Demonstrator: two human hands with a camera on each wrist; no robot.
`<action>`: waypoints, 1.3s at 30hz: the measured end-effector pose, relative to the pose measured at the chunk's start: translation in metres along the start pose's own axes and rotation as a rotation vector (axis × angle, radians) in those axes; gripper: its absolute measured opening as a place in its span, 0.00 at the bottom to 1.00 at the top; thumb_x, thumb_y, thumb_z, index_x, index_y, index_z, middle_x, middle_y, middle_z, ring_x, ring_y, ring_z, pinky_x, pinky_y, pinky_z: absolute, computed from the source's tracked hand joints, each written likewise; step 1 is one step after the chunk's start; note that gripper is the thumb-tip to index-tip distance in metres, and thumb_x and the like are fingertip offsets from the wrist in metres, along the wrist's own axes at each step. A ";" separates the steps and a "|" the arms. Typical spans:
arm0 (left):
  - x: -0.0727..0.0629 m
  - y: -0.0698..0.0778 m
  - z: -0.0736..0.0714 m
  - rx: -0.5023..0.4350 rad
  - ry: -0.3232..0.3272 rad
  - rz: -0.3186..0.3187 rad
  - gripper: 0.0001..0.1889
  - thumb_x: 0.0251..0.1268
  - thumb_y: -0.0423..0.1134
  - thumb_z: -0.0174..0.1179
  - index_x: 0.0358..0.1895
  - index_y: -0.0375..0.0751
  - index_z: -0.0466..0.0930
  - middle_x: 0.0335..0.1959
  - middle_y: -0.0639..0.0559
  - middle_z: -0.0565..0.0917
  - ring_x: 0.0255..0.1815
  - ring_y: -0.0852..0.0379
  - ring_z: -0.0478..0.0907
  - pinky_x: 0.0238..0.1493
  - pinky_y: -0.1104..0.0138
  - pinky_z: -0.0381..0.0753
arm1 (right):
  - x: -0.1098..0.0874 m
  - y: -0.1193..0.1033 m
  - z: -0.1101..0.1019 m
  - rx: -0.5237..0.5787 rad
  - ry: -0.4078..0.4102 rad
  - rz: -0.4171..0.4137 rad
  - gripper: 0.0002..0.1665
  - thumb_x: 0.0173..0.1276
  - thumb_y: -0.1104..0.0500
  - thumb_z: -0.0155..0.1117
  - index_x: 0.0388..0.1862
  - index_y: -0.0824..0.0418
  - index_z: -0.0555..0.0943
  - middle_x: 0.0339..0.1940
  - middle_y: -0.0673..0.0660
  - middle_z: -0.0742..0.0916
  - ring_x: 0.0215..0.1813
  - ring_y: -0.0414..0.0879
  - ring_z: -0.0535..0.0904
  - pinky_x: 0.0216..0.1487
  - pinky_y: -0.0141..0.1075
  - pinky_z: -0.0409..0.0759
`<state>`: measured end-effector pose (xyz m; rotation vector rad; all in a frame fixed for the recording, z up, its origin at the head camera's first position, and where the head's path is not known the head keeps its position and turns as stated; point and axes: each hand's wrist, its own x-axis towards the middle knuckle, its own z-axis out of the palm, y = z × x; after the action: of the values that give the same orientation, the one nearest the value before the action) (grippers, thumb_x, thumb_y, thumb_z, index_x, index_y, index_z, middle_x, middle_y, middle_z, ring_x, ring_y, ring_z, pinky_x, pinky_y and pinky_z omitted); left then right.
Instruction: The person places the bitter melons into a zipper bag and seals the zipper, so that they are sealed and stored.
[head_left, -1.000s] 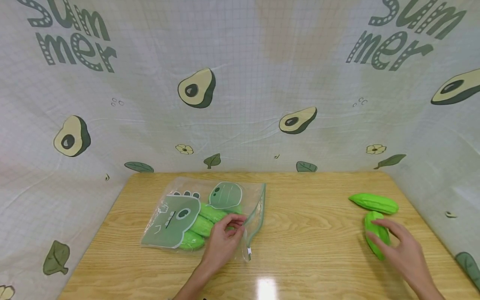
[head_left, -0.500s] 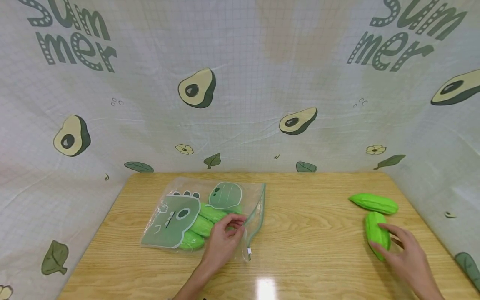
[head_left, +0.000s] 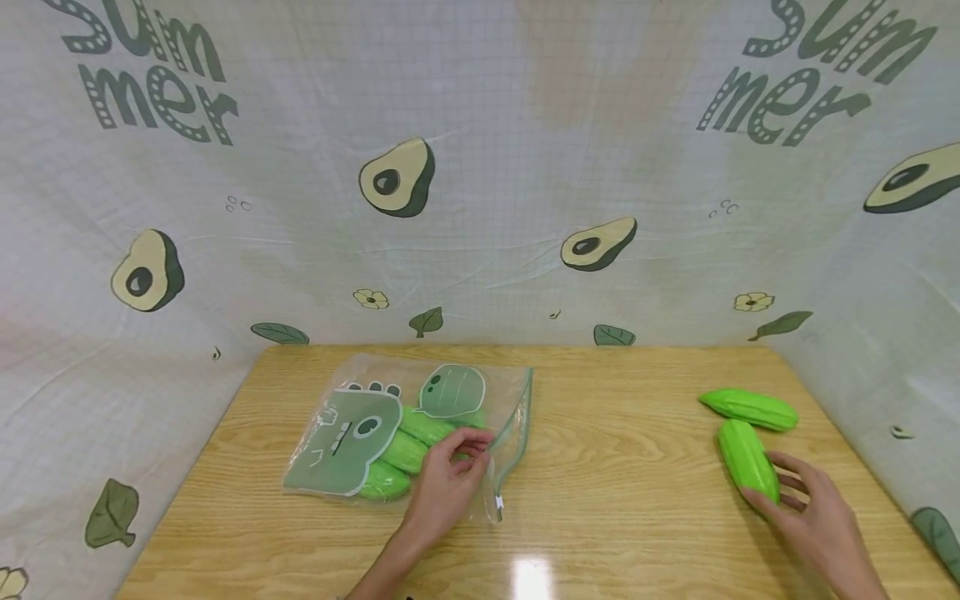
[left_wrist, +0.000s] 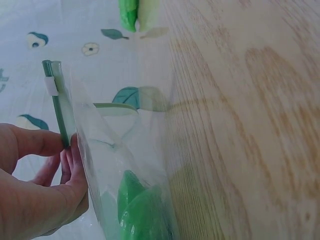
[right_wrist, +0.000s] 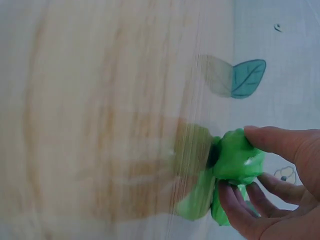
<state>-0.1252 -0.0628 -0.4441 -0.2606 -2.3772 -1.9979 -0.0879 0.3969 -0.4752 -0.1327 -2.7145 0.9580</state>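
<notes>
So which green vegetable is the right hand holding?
The nearer loose vegetable, gripped by the right hand; the farther loose one isn't held; others lie in the bag.

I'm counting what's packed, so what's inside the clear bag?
At least three green vegetables show through the clear bag. The printed face and left hand hide parts, so any more behind them can't be seen.

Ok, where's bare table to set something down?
Widest: tabletop between the zip bag and the green gourd in the right hand. Smaller: between bag and left printed cloth. Crowded: right side, second gourd close behind the first.
</notes>
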 end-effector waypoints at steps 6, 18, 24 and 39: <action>-0.001 0.000 0.001 -0.020 -0.002 0.021 0.08 0.68 0.24 0.62 0.48 0.31 0.83 0.46 0.43 0.85 0.46 0.51 0.80 0.49 0.66 0.85 | 0.001 -0.002 -0.005 -0.038 -0.078 0.117 0.43 0.64 0.52 0.78 0.67 0.75 0.69 0.59 0.83 0.76 0.43 0.52 0.87 0.29 0.26 0.82; -0.001 -0.002 0.001 -0.013 -0.009 0.024 0.09 0.68 0.24 0.62 0.48 0.32 0.84 0.45 0.43 0.85 0.46 0.52 0.80 0.48 0.67 0.84 | 0.003 -0.009 -0.006 -0.091 -0.070 0.156 0.42 0.66 0.48 0.76 0.67 0.74 0.74 0.62 0.84 0.75 0.52 0.73 0.82 0.32 0.35 0.87; -0.001 -0.003 0.002 -0.019 -0.009 0.026 0.09 0.67 0.24 0.62 0.48 0.32 0.84 0.46 0.43 0.85 0.46 0.50 0.80 0.48 0.66 0.85 | 0.002 -0.011 -0.005 -0.049 -0.053 0.137 0.40 0.65 0.48 0.77 0.67 0.72 0.76 0.63 0.81 0.77 0.40 0.27 0.81 0.32 0.22 0.81; -0.001 -0.003 0.002 -0.028 -0.007 0.022 0.09 0.68 0.25 0.62 0.49 0.32 0.84 0.46 0.43 0.85 0.47 0.50 0.80 0.49 0.65 0.85 | 0.003 -0.020 0.006 0.055 0.014 0.020 0.35 0.62 0.54 0.80 0.63 0.70 0.80 0.54 0.53 0.84 0.43 0.10 0.67 0.36 0.17 0.79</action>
<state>-0.1248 -0.0611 -0.4476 -0.2934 -2.3417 -2.0258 -0.0927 0.3782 -0.4670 -0.1563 -2.6762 1.0328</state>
